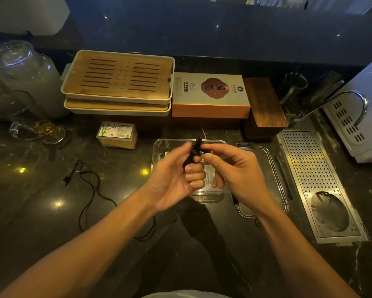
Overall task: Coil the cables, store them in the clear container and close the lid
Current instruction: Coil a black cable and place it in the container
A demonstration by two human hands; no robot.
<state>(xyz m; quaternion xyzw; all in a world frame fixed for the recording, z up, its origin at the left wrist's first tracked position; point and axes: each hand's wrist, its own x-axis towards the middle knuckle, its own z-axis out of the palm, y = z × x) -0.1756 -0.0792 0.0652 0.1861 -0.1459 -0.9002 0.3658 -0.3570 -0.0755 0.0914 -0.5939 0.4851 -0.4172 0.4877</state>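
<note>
Both hands, left hand (180, 177) and right hand (230, 168), gripped a black cable (194, 151) above the clear container (159, 147); a tight, even loop would probably fit best.

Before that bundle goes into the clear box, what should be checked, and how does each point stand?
1. Black cable bundle held: ok, left hand grips it, right hand pinches its top.
2. Bundle fully coiled: cannot tell, blurred.
3. Clear container open: ok, beneath the hands.
4. Lid out of the way: ok, lying to the container's right.
5. All cables gathered: not ok, a loose black cable lies uncoiled on the counter at left.
</note>
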